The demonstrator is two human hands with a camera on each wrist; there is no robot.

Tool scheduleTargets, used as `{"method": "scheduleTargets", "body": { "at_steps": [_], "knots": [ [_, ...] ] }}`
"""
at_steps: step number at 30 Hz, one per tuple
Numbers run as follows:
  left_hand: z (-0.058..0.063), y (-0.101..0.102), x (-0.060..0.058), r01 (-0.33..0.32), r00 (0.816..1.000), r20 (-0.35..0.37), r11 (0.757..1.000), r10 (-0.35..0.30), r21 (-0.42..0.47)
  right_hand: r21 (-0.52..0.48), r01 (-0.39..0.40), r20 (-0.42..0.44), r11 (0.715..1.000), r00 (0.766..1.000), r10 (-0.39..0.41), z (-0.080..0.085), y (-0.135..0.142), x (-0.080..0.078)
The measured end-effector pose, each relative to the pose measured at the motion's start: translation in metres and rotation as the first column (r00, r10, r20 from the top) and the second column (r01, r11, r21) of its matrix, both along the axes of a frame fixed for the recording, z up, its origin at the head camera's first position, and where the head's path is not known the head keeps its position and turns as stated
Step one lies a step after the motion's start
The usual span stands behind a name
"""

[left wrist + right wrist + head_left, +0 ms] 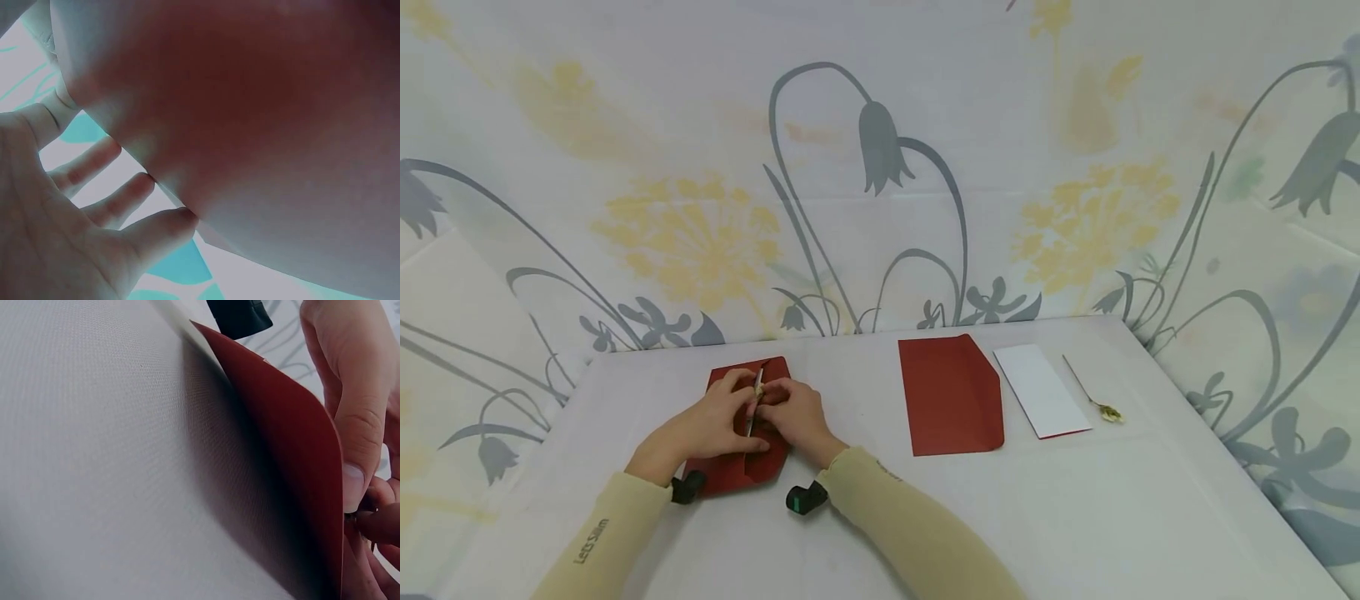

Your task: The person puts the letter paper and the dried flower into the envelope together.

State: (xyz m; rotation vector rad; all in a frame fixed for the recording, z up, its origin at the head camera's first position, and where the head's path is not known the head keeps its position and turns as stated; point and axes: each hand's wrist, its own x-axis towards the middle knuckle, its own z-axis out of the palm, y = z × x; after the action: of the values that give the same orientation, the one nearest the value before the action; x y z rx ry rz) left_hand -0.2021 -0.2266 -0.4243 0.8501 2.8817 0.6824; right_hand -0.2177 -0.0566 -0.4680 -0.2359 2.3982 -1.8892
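A red envelope (722, 475) lies at the left of the table, its side flap opened out. My left hand (715, 425) reaches over it, gripping the pocket's edge between thumb and fingers. A thin white edge shows along the pocket opening between them. From the other side my right hand (801, 417) bends its fingers over the opening, pinching a small yellowish dried flower (759, 390). Most of its stem is hidden by the fingers. In the left wrist view red paper (250, 94) fills the frame beside the fingertips; in the right wrist view the envelope flap (287, 431) stands off the cloth.
To the right lie a second red envelope (951, 400), a white card (1041, 390) with a red lower edge, and another dried flower (1108, 412) on a thin stem. A white cloth (865, 533) covers the table, and a flower-printed curtain (715, 125) hangs behind.
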Motion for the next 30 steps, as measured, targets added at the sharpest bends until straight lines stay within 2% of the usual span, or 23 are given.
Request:
{"method": "scheduleTargets", "body": {
  "at_steps": [4,9,17,20,25,30],
  "knots": [
    [-0.0017,-0.0011,-0.0010,0.002,1.000,-0.001,1.000,-0.002,0.001,-0.038,0.010,0.005,0.999,1.000,-0.010,0.0010,-0.0005,0.0013],
    [-0.0034,-0.0013,-0.0021,0.005,1.000,-0.008,1.000,-0.005,0.006,-0.006,0.014,-0.019,1.000,1.000,-0.014,0.0008,0.0001,0.0017],
    [-0.0027,-0.0007,-0.0019,0.004,1.000,-0.005,1.000,-0.004,0.010,-0.025,-0.052,-0.062,0.998,0.997,0.051,-0.0024,0.0010,0.0008],
    [-0.0025,-0.0005,-0.0026,-0.004,1.000,0.004,1.000,0.004,0.011,0.012,-0.049,-0.060,0.999,0.997,0.050,-0.0031,0.0008,-0.0005],
    [-0.0030,-0.0007,-0.0028,-0.012,1.000,0.020,1.000,0.012,0.008,0.126,-0.075,-0.044,0.989,0.996,0.081,-0.0025,0.0011,-0.0052],
    [-0.0024,-0.0020,-0.0006,-0.015,1.000,0.020,1.000,0.015,0.005,0.285,-0.108,-0.074,0.952,0.988,0.135,0.0005,0.0006,-0.0062]
  ]
}}
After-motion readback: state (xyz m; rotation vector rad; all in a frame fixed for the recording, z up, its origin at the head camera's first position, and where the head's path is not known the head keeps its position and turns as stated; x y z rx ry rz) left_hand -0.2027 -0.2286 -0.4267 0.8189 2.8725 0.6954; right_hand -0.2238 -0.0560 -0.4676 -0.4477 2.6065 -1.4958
